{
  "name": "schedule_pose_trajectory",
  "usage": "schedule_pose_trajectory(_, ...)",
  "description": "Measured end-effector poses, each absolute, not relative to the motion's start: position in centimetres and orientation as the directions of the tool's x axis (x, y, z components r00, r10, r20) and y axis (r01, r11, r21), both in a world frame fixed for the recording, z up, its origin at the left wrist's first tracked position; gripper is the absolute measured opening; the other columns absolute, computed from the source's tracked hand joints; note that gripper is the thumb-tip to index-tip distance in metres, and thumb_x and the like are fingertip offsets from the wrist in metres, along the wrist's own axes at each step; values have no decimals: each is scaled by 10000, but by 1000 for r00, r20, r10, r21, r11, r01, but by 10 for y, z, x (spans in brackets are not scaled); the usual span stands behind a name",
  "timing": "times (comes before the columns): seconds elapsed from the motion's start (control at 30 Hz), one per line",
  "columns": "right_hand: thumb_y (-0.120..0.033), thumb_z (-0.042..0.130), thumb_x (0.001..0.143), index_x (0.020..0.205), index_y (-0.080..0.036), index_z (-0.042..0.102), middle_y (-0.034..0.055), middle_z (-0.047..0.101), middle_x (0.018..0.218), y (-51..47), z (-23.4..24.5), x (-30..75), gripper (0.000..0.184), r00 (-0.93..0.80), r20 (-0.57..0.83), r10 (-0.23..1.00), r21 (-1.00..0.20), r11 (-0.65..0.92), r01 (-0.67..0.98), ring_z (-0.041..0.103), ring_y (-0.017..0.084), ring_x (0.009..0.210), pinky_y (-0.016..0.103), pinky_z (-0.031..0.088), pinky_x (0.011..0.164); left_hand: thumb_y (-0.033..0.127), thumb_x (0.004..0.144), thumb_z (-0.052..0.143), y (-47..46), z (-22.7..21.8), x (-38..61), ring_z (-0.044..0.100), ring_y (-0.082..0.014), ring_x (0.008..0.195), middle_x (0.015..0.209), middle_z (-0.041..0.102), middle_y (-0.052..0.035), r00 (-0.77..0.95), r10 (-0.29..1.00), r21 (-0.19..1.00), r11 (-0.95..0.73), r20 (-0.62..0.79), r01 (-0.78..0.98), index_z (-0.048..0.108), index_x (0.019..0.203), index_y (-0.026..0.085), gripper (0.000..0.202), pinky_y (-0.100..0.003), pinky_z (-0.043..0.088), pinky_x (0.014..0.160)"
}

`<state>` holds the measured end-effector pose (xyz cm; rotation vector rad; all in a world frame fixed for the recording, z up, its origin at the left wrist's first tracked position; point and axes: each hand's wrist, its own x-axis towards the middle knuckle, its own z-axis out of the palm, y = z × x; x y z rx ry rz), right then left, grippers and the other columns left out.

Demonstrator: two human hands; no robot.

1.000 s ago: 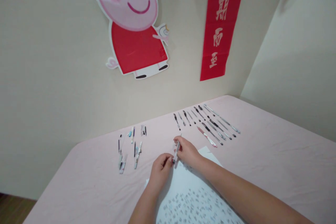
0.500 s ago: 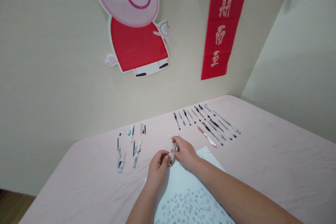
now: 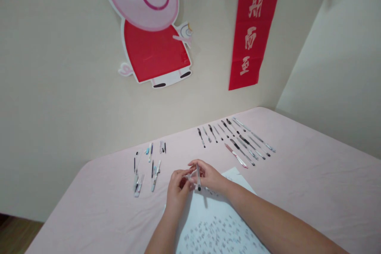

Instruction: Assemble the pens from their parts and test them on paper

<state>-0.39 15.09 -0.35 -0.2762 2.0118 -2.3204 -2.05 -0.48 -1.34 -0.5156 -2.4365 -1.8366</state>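
A slim, clear-barrelled pen (image 3: 198, 175) with a dark lower end is held in the fingers of my right hand (image 3: 210, 175), tilted above the paper. Close beside it, my left hand (image 3: 177, 188) is closed in a pinch, its fingertips near those of the right. A small whitish, see-through piece (image 3: 188, 176) shows between the two hands; its kind is too small to tell. Beneath both hands lies a white sheet of paper (image 3: 205, 208), covered with rows of dark handwriting in its nearer half.
Several pens (image 3: 242, 152) lie in rows at the back right, with a pink-and-white pen (image 3: 236, 156) nearest. To the left are pen parts and wrappers (image 3: 138, 184) and a pale pen (image 3: 156, 176). The pink-covered surface (image 3: 98, 206) meets the wall behind, which bears a red banner (image 3: 253, 31).
The pen in my right hand has turned more upright, its dark end swinging right, away from my left fingers. My hands have drawn slightly closer together, and the view has shifted a little.
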Motion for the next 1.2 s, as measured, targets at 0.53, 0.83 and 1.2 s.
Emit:
schedule_pose_trajectory(0.53,-619,547,780,754,-161,569,-58,448,544,159,-6,-8,459,-995,49,86,-977,-201,-66,371,52,431,175,245,401,332,736,607,-6,-23,-20,594,-173,640,726,654,-40,-961,254,937,295,113,188,684,805,171,192,-280,468,587)
schedule_pose_trajectory(0.83,-566,585,770,715,-197,465,-98,367,464,156,-2,-5,392,-995,97,20,-979,-179,-99,285,61,401,199,206,404,312,784,567,-7,-14,-18,591,-189,679,717,651,-42,-928,316,841,434,195,324,706,809,183,192,-298,448,640)
schedule_pose_trajectory(1.2,-497,613,759,637,-178,510,-54,389,560,157,-3,-8,357,-977,204,63,-979,4,-204,358,97,533,243,286,515,294,787,547,-8,-12,-18,573,-181,662,714,649,-41,-910,356,805,465,211,369,719,822,184,207,-289,419,629)
